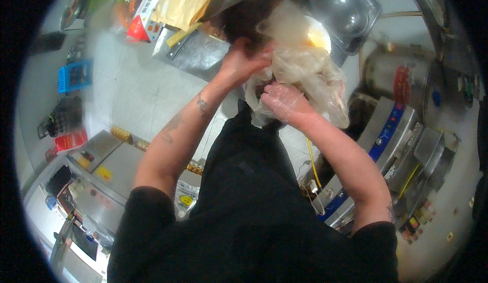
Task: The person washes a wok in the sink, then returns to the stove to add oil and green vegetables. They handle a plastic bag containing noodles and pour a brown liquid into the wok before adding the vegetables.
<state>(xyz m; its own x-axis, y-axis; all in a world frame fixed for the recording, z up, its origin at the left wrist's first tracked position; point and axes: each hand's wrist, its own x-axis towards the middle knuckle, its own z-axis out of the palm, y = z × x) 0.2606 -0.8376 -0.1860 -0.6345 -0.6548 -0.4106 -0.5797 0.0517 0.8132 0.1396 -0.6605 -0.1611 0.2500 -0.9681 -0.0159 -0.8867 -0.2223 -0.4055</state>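
Before me, at the edge of a metal work surface, lies a crumpled translucent plastic bag. My left hand holds the left side of the bag near its opening, fingers partly blurred. My right hand, in what looks like a thin clear plastic glove, is at the bag's mouth with its fingers bent inward over something dark; whether it grips anything is hidden. A white bowl or plate with something yellow stands just behind the bag. A large dark blurred shape covers the surface beyond my left hand.
A dark glossy plastic tray is at the back right. Yellow-brown paper and a printed box lie at the back left. A steel appliance with a blue strip stands right, a yellow cable beside it. A blue basket is far left.
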